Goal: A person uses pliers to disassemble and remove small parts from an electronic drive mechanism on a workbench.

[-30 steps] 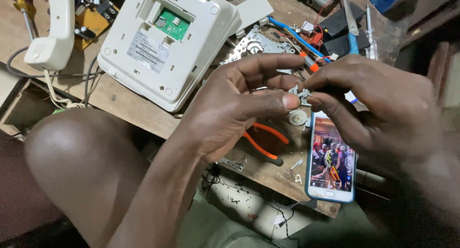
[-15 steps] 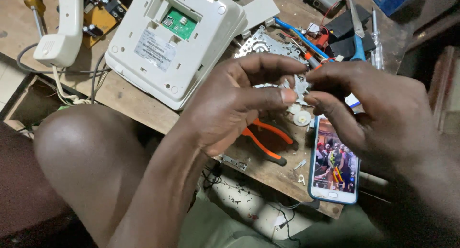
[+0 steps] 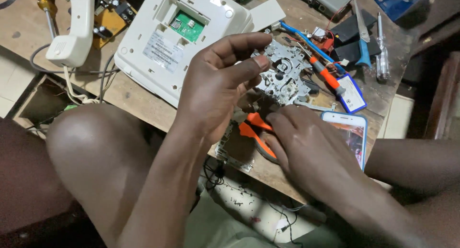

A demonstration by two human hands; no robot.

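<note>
My left hand (image 3: 215,90) hovers with fingers loosely curled, gripping nothing, over the perforated metal plate (image 3: 282,73). My right hand (image 3: 311,152) lies flat on the orange-handled pliers (image 3: 254,130); its grip is hidden.

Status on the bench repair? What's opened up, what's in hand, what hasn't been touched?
Opened: the white desk phone lies face down, hatch off, green board showing; its handset lies apart. In hand: the left hand is raised over a bare metal mechanism plate; the right hand rests on the orange-handled pliers. Untouched: the orange screwdriver and the smartphone.
</note>
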